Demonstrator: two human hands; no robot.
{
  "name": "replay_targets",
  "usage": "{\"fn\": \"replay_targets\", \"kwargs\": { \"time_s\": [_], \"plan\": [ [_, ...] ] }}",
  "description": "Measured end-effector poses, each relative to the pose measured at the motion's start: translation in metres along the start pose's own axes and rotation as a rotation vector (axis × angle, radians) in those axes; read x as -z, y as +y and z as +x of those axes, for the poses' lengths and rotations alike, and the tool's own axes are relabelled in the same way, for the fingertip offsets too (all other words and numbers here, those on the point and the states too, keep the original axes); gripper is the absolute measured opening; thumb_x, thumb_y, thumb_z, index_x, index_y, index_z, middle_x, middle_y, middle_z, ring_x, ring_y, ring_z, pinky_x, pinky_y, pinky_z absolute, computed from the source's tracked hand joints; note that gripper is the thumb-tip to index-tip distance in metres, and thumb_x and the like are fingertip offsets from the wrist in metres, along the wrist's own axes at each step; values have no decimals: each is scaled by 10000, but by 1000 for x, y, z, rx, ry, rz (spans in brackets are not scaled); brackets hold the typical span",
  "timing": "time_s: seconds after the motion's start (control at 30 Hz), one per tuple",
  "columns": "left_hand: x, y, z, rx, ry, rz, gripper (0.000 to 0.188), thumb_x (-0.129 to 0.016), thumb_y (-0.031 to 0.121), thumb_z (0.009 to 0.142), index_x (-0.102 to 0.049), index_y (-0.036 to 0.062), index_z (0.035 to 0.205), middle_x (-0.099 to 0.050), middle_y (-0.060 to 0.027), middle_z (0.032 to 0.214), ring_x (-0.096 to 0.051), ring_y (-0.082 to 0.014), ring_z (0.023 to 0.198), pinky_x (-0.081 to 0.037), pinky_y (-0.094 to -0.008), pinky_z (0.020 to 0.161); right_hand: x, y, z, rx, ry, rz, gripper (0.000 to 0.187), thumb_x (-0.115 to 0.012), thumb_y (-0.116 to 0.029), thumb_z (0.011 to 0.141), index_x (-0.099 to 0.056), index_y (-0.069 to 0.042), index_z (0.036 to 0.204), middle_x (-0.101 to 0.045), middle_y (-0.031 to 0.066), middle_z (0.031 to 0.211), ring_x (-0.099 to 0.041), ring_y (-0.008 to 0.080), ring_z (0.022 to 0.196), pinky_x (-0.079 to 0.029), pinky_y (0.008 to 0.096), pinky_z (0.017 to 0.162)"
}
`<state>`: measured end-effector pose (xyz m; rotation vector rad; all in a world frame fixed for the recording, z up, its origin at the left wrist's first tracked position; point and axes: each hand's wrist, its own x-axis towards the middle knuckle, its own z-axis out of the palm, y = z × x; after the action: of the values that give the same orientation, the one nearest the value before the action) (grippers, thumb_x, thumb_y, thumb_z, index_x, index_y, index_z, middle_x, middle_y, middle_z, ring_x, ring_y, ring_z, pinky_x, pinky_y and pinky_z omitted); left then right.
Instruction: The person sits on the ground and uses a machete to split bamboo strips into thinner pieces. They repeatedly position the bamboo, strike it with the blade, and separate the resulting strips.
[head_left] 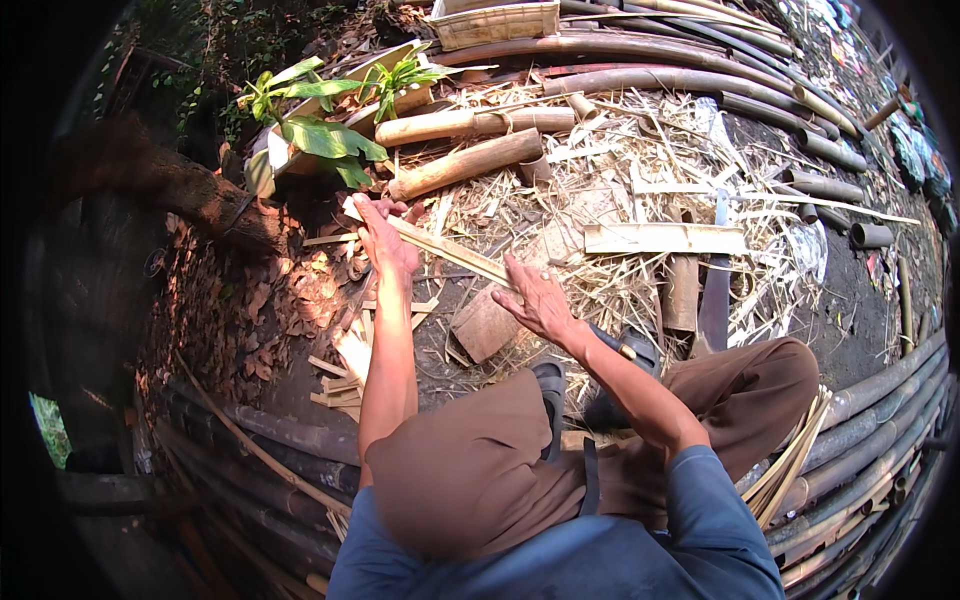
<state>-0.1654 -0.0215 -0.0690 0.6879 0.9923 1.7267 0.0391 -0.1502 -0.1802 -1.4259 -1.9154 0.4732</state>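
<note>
A few pale bamboo strips (450, 250) lie together, slanting across the space between my two hands. My left hand (388, 242) closes around their far-left end. At the lower right end my right hand (540, 298) holds the strips, with its fingers partly spread along them. Under this end, on the ground, rests a chopped wooden block (486, 324). Cut bamboo strips (338, 388) are heaped beside my left forearm. To the right of my right hand, a long dark blade (714, 298) lies next to a short bamboo section (681, 290).
A split bamboo half (665, 239) lies on scattered shavings (600, 205). Beyond are two cut bamboo lengths (468, 165), a green plant (325, 135) and long poles (690, 82). More bamboo poles (865, 415) run at my right, and a bundle of slats (795, 455) leans beside my knee.
</note>
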Motion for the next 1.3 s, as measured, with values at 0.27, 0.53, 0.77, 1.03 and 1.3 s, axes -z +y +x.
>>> {"fn": "replay_targets", "kwargs": {
  "time_s": [0.27, 0.53, 0.77, 1.03, 1.3],
  "plan": [
    [-3, 10, -19, 149, -168, -189, 440, -645, 592, 839, -553, 164, 871, -548, 18, 776, -517, -128, 697, -486, -315, 761, 5, -19, -27, -40, -2, 267, 265, -502, -323, 990, -544, -82, 1093, -597, 201, 827, -597, 416, 766, -456, 496, 654],
    [-10, -8, -26, 158, -138, -186, 502, -556, 601, 905, -522, 103, 855, -413, 20, 623, -399, -98, 542, -365, -244, 515, 23, -27, -50, -201, -144, 317, 317, -540, -333, 969, -516, -18, 1000, -580, 219, 803, -577, 437, 783, -430, 495, 666],
    [-15, -12, -34, 235, -276, -268, 482, -630, 552, 872, -581, 77, 940, -677, -102, 805, -643, -202, 670, -562, -301, 668, 32, -25, -60, -177, -135, 374, 304, -531, -313, 976, -523, -10, 985, -572, 225, 809, -574, 428, 785, -433, 482, 685],
    [-24, -19, -48, 176, -257, -207, 604, -534, 630, 902, -593, 37, 1005, -435, 26, 564, -378, -70, 456, -332, -215, 452, 31, -23, -74, -276, -162, 368, 379, -567, -374, 950, -454, -21, 1032, -547, 227, 728, -564, 431, 713, -427, 486, 644],
    [-35, -19, -59, 113, -171, -156, 508, -583, 567, 899, -579, 77, 1033, -512, 9, 618, -442, -75, 491, -389, -225, 480, 16, -21, -83, -104, 34, 269, 226, -525, -232, 977, -493, -19, 1042, -538, 180, 762, -563, 400, 738, -436, 459, 652]
  ]
}}
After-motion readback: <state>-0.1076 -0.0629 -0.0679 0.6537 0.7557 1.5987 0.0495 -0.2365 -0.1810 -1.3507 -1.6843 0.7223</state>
